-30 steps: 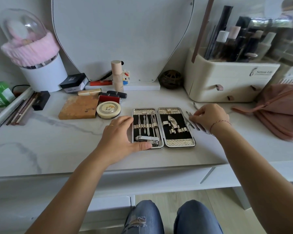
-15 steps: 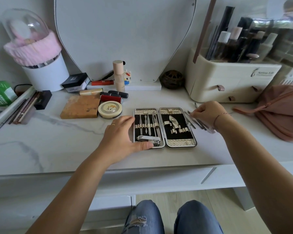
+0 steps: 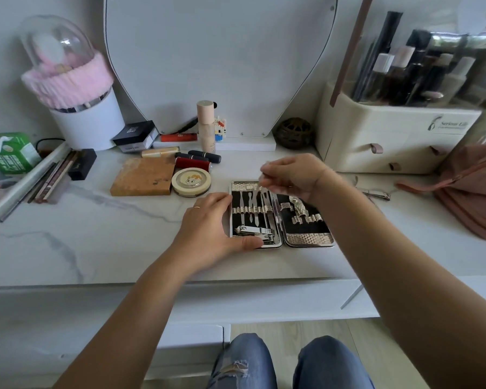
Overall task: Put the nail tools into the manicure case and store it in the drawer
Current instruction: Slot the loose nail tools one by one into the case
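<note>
The manicure case (image 3: 306,238) lies open on the marble tabletop, its silver-trimmed halves lined in black. Several thin metal tools and a nail clipper (image 3: 254,231) sit in its left half. My left hand (image 3: 211,228) presses on the case's left edge, thumb along the front rim. My right hand (image 3: 295,175) hovers over the back of the left half, pinching a thin metal nail tool (image 3: 261,182) that is blurred. A small clipper (image 3: 376,194) lies loose on the table to the right of the case.
A round compact (image 3: 190,181), a brown palette (image 3: 142,176) and lipsticks (image 3: 197,161) lie left and behind the case. A beige cosmetics organizer (image 3: 387,138) and a pink bag (image 3: 472,186) stand right. A mirror (image 3: 219,60) stands behind. White drawer fronts (image 3: 264,301) run below the table edge.
My right hand picked a thin tool from the table right of the case and carried it left over the case's left half. My left hand stayed on the case.
</note>
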A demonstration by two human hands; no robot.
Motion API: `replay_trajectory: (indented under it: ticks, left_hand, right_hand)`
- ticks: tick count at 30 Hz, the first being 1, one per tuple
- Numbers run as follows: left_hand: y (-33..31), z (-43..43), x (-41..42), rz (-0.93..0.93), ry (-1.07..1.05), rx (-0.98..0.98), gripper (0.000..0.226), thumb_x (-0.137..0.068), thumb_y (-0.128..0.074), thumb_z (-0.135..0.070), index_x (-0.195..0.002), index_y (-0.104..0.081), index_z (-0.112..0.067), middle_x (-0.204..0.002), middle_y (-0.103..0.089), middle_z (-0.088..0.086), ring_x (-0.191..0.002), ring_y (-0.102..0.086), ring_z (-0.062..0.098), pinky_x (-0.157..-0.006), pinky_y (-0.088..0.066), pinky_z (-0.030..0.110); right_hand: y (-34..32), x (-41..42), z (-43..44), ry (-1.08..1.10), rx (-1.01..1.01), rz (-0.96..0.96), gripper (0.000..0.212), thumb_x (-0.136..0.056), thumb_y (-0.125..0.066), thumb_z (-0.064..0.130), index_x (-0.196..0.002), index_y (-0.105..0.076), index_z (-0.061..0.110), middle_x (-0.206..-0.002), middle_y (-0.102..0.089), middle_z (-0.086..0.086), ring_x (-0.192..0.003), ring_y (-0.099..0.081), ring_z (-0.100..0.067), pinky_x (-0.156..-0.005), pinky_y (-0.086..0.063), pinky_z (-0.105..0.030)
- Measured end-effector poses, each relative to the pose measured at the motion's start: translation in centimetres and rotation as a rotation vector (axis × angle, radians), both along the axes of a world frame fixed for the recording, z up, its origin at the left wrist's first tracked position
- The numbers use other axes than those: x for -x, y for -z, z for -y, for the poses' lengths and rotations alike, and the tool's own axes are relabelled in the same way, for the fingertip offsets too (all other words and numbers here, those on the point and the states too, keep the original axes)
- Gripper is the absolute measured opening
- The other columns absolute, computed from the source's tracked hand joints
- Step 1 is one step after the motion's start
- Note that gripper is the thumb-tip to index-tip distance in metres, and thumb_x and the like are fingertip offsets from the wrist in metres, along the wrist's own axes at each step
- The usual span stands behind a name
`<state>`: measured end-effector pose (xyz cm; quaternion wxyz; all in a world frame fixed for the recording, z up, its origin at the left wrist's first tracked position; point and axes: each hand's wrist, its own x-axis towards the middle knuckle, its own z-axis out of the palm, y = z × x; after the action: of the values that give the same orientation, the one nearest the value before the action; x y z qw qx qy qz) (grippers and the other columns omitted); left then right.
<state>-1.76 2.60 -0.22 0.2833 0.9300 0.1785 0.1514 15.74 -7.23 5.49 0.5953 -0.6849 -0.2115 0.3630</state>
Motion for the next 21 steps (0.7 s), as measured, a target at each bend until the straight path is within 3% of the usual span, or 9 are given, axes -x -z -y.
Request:
replay_trajectory:
  ticks: [9,13,16,21]
  left_hand:
    - [-0.1,0.1,0.0,-0.005,0.003,-0.018,0.102,-0.049,-0.058,-0.08,-0.136,-0.039,-0.029,-0.138,-0.039,-0.009,-0.128,-0.029,0.011,-0.101,-0.022,0.025]
    - [-0.1,0.0,0.0,-0.007,0.008,-0.024,0.105,-0.046,-0.052,-0.084,-0.134,-0.04,-0.029,-0.137,-0.039,-0.009,-0.127,-0.03,0.011,-0.1,-0.023,0.026]
    - [-0.2,0.1,0.0,-0.017,-0.003,-0.022,0.102,-0.049,-0.058,-0.08,-0.135,-0.04,-0.027,-0.138,-0.039,-0.008,-0.128,-0.031,0.013,-0.104,-0.024,0.03]
    - [-0.3,0.2,-0.1,-0.05,-0.008,-0.041,0.102,-0.05,-0.063,-0.077,-0.135,-0.04,-0.025,-0.139,-0.038,-0.006,-0.129,-0.03,0.014,-0.105,-0.023,0.031]
  right_hand:
    - [1.0,0.5,-4.5,-0.011,0.12,-0.006,0.006,-0.083,-0.065,0.002,-0.078,-0.062,0.001,-0.049,-0.065,-0.008,-0.043,-0.063,-0.012,-0.041,-0.052,-0.021]
    - [1.4,0.6,-4.8,-0.066,0.227,0.103,0.012,-0.084,-0.065,0.007,-0.073,-0.061,0.006,-0.042,-0.059,-0.001,-0.031,-0.049,-0.004,-0.031,-0.038,-0.013]
    - [1.4,0.3,-5.2,-0.132,0.338,0.229,0.017,-0.086,-0.065,0.017,-0.072,-0.06,0.009,-0.054,-0.05,-0.004,-0.028,-0.035,-0.003,-0.03,-0.026,-0.011]
    - [0.8,-0.2,-6.3,-0.296,0.576,0.33,0.024,-0.089,-0.059,0.027,-0.098,-0.065,0.005,-0.061,-0.04,-0.004,-0.041,-0.03,-0.011,-0.032,-0.027,-0.014]
